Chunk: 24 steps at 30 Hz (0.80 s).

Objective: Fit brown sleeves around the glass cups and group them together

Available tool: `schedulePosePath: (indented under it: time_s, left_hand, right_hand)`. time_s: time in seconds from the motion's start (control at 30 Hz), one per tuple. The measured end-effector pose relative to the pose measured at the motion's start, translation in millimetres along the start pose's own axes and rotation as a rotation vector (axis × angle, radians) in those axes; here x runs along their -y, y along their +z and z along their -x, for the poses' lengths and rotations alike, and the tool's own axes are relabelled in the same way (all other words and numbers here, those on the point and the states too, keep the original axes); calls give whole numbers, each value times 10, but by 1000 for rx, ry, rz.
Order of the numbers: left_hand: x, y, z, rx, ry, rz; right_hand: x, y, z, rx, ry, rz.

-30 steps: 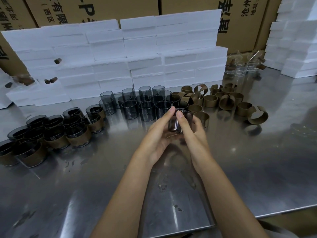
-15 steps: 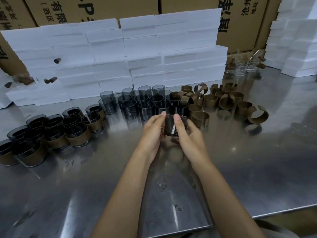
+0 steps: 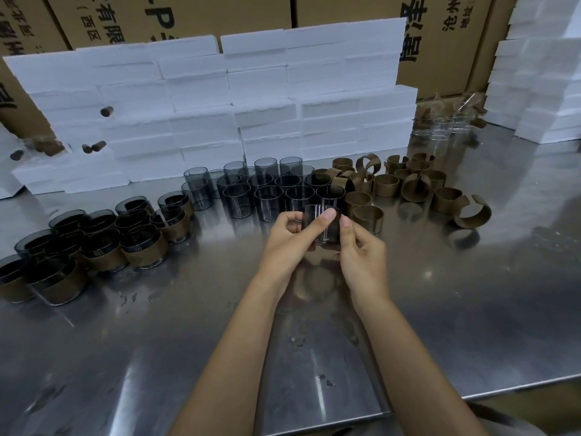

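My left hand (image 3: 287, 236) and right hand (image 3: 356, 243) both grip smoky glass cup (image 3: 320, 226) above desk (image 3: 471, 309), near bare cups. Risk: slick glass slips, drops, cracks.

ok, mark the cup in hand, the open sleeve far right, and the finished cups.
held cup (image 3: 320, 223): head view, its dark glass side wall between both hands.
open sleeve (image 3: 473, 216): head view, outer face of the curled brown band.
finished cups (image 3: 143, 253): head view, brown sleeve of the nearest one.

Both hands (image 3: 327, 243) curled, close together
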<state>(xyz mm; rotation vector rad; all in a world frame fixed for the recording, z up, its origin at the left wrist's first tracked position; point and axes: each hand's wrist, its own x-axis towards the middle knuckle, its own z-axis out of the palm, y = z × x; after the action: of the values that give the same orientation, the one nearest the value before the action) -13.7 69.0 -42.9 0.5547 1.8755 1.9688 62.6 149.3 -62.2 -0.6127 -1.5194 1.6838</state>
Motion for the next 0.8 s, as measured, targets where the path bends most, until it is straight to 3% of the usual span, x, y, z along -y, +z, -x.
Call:
schedulePosePath:
  time_s: [0.23, 0.6, 0.8]
  left_hand:
    - [-38, -44, -27, 90, -22, 214]
    - [-22, -14, 14, 132, 25, 79]
    - [-55, -21, 24, 12, 88, 101]
  right_hand:
    - [43, -22, -22, 14, 110, -127]
    - [96, -82, -55, 64, 269, -530]
    - [98, -41, -29, 180, 265, -561]
